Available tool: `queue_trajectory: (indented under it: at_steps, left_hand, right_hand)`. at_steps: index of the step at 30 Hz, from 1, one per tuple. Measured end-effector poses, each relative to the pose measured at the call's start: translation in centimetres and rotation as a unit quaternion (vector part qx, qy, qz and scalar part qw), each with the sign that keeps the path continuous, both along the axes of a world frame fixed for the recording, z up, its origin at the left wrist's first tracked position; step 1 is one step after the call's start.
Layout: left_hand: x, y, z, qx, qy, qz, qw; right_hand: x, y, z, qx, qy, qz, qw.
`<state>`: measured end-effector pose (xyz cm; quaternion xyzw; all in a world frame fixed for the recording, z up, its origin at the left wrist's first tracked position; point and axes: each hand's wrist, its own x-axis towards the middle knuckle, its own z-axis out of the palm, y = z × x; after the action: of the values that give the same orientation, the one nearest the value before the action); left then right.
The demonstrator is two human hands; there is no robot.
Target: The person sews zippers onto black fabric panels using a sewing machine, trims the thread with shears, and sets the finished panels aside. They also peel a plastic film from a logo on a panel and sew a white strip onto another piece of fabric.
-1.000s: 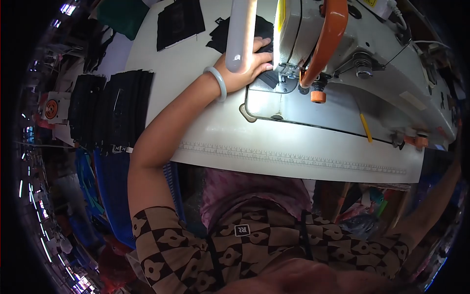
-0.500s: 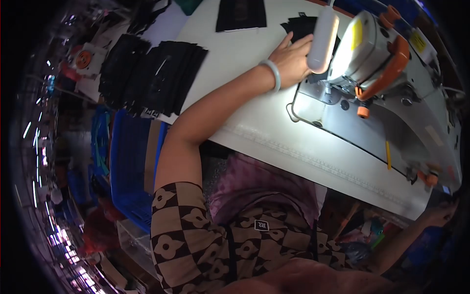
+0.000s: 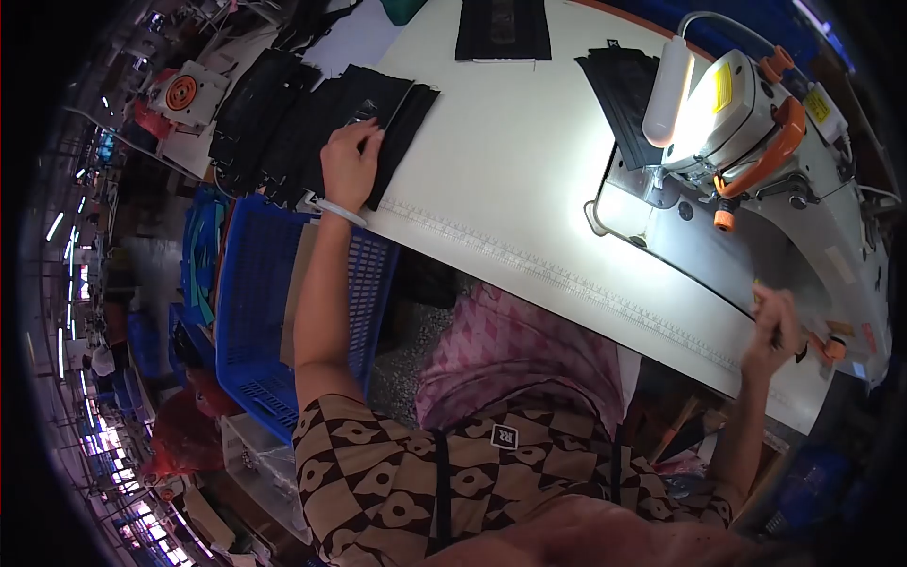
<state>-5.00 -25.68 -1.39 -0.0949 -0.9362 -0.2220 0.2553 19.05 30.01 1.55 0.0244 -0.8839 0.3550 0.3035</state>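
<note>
My left hand point(image 3: 350, 168) rests at the right end of a pile of black fabric pieces point(image 3: 269, 132), thumb and fingers pinched at the top piece. Over at the right, my right hand point(image 3: 775, 331) is above the table's front edge with its fingers curled round a slim yellow stick-like thing point(image 3: 757, 289); only its tip shows. A black fabric piece point(image 3: 624, 99) lies with its near end by the needle area of the sewing machine point(image 3: 727, 104), partly hidden by the lamp.
Another black piece point(image 3: 504, 30) lies at the table's far edge. A lit white lamp point(image 3: 669, 93) hangs beside the machine head. A printed ruler strip point(image 3: 548, 274) runs along the table's front. Below left stands a blue plastic basket point(image 3: 250, 359).
My left hand has gone from the fabric by the machine to the pile at left. My right hand has come up from below the table's right end to the yellow thing.
</note>
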Motion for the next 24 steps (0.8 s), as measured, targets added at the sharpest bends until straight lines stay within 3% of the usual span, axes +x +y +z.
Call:
queue_trajectory:
  at_steps: [2,4,5,7,8,11,14,17,19,24]
  left_hand:
    - [0.1,-0.6,0.2,0.063,-0.028,0.017,0.997]
    - [0.1,-0.5,1.7,0.342,0.082,0.090,0.932]
    - [0.5,-0.2,2.7,0.344,0.080,0.087,0.932]
    - [2.7,1.3,5.2,0.226,0.306,0.050,0.923]
    - [3.3,2.0,5.3,0.229,0.305,0.047,0.923]
    - [4.7,3.7,5.2,0.077,0.355,0.005,0.932]
    - [3.7,3.2,3.8,0.178,0.303,0.031,0.936]
    - [3.2,2.9,3.4,0.236,0.276,0.034,0.931]
    - [3.1,2.9,3.3,0.254,0.274,0.024,0.927]
    - [3.9,4.0,4.1,0.324,0.233,0.036,0.916]
  right_hand:
    - [-1.6,-3.0,0.8,0.027,-0.024,0.098,0.995]
    - [-2.8,-5.5,1.2,0.013,-0.040,0.122,0.992]
    - [-3.3,-6.7,1.2,-0.004,-0.055,0.146,0.988]
    - [-4.4,-9.6,0.8,-0.072,-0.065,0.199,0.975]
    - [-5.0,-11.5,1.0,-0.099,-0.084,0.229,0.965]
    - [-6.9,-15.9,1.7,-0.113,-0.157,0.308,0.931]
    - [-9.2,-19.5,2.7,-0.108,-0.179,0.333,0.919]
    - [-12.7,-22.3,1.3,-0.080,-0.108,0.367,0.920]
    - [-14.9,-24.2,0.7,0.030,-0.028,0.373,0.927]
    - [-18.7,-31.6,1.8,-0.012,-0.064,0.334,0.940]
